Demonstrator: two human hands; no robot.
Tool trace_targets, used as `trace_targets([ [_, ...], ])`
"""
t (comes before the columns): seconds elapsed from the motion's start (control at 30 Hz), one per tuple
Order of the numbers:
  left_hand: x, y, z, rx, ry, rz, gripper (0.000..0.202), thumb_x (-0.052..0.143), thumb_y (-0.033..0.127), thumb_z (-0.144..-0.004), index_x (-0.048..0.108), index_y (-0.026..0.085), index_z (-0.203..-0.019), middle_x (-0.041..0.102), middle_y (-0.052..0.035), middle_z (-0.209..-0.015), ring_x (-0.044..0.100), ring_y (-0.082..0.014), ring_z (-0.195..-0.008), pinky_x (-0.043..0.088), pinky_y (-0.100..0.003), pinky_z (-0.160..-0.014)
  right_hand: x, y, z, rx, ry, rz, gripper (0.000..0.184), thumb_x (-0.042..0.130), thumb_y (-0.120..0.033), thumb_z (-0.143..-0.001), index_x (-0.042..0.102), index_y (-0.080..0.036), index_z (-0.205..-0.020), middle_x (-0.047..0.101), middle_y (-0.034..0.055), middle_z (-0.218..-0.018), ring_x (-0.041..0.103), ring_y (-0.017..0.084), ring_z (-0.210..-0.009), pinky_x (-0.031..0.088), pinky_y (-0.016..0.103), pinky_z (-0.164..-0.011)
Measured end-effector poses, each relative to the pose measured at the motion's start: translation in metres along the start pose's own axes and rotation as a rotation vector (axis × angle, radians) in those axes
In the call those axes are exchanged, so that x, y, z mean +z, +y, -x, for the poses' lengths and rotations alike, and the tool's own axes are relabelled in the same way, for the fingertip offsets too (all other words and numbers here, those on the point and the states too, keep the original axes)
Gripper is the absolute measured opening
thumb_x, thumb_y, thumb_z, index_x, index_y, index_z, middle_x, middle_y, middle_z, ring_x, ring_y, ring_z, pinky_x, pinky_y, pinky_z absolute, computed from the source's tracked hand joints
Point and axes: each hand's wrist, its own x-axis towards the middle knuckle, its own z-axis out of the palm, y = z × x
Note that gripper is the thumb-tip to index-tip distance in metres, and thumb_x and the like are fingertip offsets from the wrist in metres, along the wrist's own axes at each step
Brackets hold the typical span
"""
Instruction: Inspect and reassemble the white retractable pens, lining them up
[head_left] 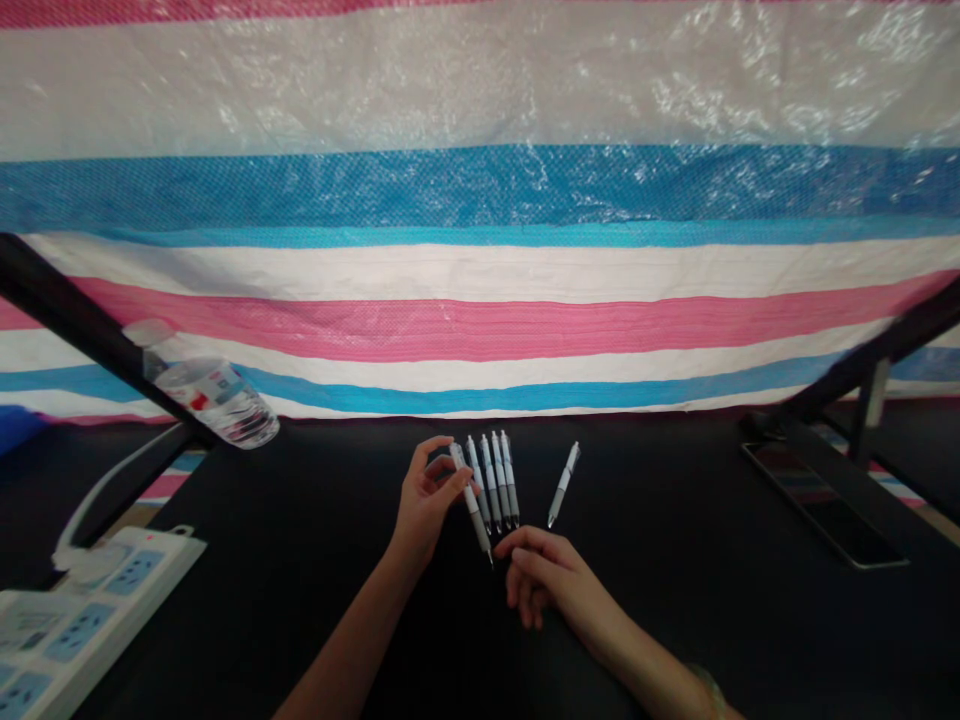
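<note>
My left hand is closed on a white and grey pen, its thumb and fingers around the upper part. The pen's tip points down toward me. Just right of it, several similar pens lie side by side on the black table. Another such pen lies apart on the right, slanting. Below the row is my right hand, its index finger stretched close to the tip of the held pen and the other fingers loosely curled. I see nothing in that hand.
A white power strip with a plugged-in cable sits at the left front. Behind it, a clear plastic bottle leans by a dark frame bar. A phone lies at the right. Striped sheeting hangs behind the table.
</note>
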Motion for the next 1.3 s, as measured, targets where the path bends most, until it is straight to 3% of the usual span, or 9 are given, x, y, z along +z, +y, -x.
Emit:
trace_targets([
  [0.7,-0.003,-0.005,-0.002,0.035,-0.008,-0.034,0.051,0.08,0.027,-0.072,0.05,0.024,-0.114,0.065,0.0056,-0.075,0.067,-0.0144,-0.061,0.053,-0.025,-0.06,0.002,-0.002,0.0,-0.008,-0.007,0.042,0.046,0.061,-0.056,-0.075,0.058,-0.014,-0.094,0.063,-0.0011,-0.058,0.054,0.01,-0.038,0.035,0.019,-0.037],
  [0.9,-0.002,-0.002,-0.002,0.023,0.054,-0.042,0.053,0.08,0.028,-0.071,0.05,0.023,-0.115,0.064,0.0057,-0.075,0.067,-0.0144,-0.06,0.053,-0.025,-0.059,0.002,-0.001,0.0,-0.006,0.001,0.037,0.045,0.06,-0.054,-0.075,0.058,-0.014,-0.094,0.063,-0.0011,-0.058,0.055,0.01,-0.039,0.036,0.018,-0.037],
  [1.03,-0.001,-0.002,-0.003,0.064,0.117,-0.137,0.06,0.079,0.031,-0.072,0.05,0.022,-0.124,0.065,0.0046,-0.073,0.068,-0.0154,-0.065,0.053,-0.024,-0.062,0.002,-0.001,0.0,-0.011,-0.001,0.035,0.044,0.06,-0.054,-0.075,0.059,-0.013,-0.094,0.063,-0.001,-0.058,0.055,0.01,-0.039,0.036,0.018,-0.037],
  [1.17,-0.007,-0.008,-0.006,0.117,0.129,-0.291,0.059,0.077,0.034,-0.074,0.054,0.02,-0.127,0.065,0.0028,-0.075,0.064,-0.0135,-0.061,0.049,-0.021,-0.053,0.003,-0.001,0.001,-0.02,-0.002,0.036,0.043,0.06,-0.052,-0.076,0.06,-0.013,-0.094,0.063,-0.0008,-0.059,0.055,0.01,-0.04,0.036,0.017,-0.038],
  [1.3,-0.012,-0.013,-0.007,0.165,0.104,-0.419,0.058,0.074,0.036,-0.077,0.056,0.019,-0.129,0.067,-0.0029,-0.091,0.065,-0.0138,-0.063,0.052,-0.023,-0.053,0.003,-0.002,0.002,-0.02,0.003,0.038,0.042,0.06,-0.052,-0.077,0.06,-0.013,-0.094,0.063,-0.0011,-0.058,0.055,0.009,-0.039,0.036,0.017,-0.037],
])
